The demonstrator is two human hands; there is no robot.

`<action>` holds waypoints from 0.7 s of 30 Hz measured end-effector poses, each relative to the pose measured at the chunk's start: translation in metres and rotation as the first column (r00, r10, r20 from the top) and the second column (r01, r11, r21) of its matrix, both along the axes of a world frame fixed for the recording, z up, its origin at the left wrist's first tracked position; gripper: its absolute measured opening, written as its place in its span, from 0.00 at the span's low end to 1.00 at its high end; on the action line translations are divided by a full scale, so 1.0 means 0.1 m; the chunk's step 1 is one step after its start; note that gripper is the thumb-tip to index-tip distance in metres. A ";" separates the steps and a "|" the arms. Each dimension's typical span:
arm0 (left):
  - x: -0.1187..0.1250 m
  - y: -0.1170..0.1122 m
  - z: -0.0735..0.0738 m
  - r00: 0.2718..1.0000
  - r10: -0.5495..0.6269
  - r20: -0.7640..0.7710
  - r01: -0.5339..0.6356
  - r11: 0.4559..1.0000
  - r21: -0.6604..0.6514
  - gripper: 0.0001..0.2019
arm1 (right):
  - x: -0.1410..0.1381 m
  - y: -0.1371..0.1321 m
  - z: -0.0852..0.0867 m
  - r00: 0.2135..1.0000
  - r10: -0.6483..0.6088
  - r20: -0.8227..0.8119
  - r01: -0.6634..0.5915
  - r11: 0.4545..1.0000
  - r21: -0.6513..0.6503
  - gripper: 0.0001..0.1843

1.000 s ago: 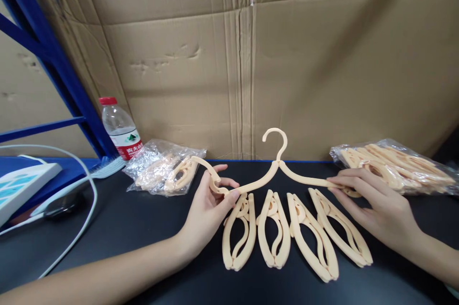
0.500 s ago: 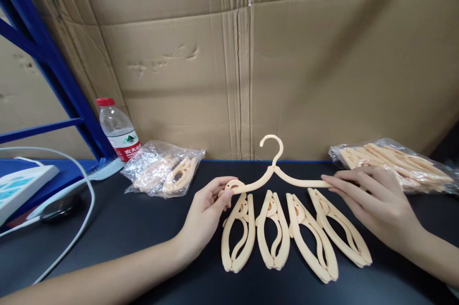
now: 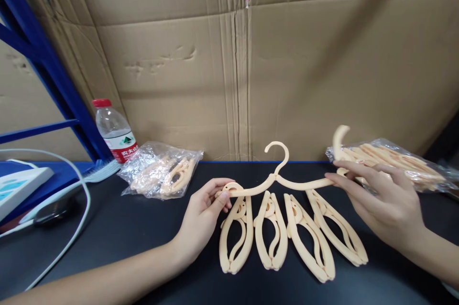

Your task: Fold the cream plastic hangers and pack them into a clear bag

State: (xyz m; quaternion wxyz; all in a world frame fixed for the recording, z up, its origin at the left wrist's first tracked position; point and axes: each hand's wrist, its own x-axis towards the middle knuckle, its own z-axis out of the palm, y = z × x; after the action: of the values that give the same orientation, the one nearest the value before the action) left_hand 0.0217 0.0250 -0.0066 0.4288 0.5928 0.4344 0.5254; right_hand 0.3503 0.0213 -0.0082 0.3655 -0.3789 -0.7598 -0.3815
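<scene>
An unfolded cream plastic folding hanger [image 3: 253, 190] is held across the front of me, its hook [image 3: 283, 154] pointing up. My left hand [image 3: 206, 214] pinches the left arm's end between thumb and fingers. My right hand [image 3: 385, 200] grips the other arm's end, where a curved piece [image 3: 339, 142] sticks up beyond the fingers. Below the hanger several folded hangers [image 3: 236, 238] lie fanned out on the black table [image 3: 161, 262]. Part of the right-hand end is hidden by the fingers.
A clear bag of hangers [image 3: 165, 171] lies at the back left beside a red-capped bottle [image 3: 118, 133]. Another bagged bundle [image 3: 394, 159] lies behind my right hand. A white cable [image 3: 84, 209] loops at the left. Cardboard [image 3: 179, 70] stands behind the table.
At the hanger's right end, a curved piece now stands up above my right hand. The hook has tilted slightly to the right. My left hand keeps its pinch.
</scene>
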 end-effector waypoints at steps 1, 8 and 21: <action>0.00 0.00 0.00 1.000 0.002 0.002 -0.002 1.000 -0.001 0.11 | 0.00 0.00 -0.01 1.000 0.010 -0.011 -0.010 1.000 -0.017 0.20; 0.00 0.01 0.00 0.999 0.017 0.028 -0.017 1.000 0.003 0.11 | -0.04 -0.03 -0.05 0.987 0.157 -0.037 -0.160 0.978 -0.133 0.27; -0.03 0.01 -0.02 1.000 0.023 0.011 -0.024 0.999 0.047 0.10 | -0.17 -0.03 -0.06 0.938 0.216 -0.272 -0.289 0.918 -0.270 0.15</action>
State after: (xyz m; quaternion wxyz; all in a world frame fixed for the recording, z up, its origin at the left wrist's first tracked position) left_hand 0.0185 0.0260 -0.0089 0.4108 0.5947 0.4267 0.5436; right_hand 0.3336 0.0182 -0.0145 0.4367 -0.3716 -0.8033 -0.1608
